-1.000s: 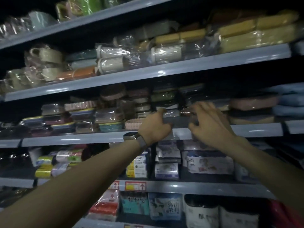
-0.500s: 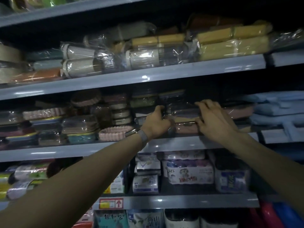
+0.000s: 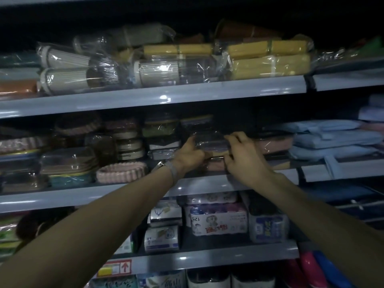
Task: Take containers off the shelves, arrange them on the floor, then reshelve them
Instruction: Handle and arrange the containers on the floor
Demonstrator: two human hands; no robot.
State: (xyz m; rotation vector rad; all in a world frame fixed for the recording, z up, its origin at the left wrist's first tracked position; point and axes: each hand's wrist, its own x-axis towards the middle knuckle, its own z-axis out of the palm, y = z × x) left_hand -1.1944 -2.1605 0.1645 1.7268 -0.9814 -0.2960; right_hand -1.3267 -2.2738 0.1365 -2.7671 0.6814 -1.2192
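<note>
Gripping a wrapped container [image 3: 212,144] from either end, left hand [image 3: 190,155] and right hand [image 3: 244,157] have fingers curled round it; it sits right of the pink dish [image 3: 121,172], on the same shelf [image 3: 93,197]

Shop, dimly lit. Indicated by: grey metal shelves [image 3: 145,96] in tiers; shrink-wrapped containers [image 3: 68,163] stacked in rows; boxed packs [image 3: 218,221] displayed below; red-arrow price tag [image 3: 116,268] fixed to shelf edge.

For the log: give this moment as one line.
left hand: grips wrapped container | right hand: grips it | container: on middle shelf
</note>
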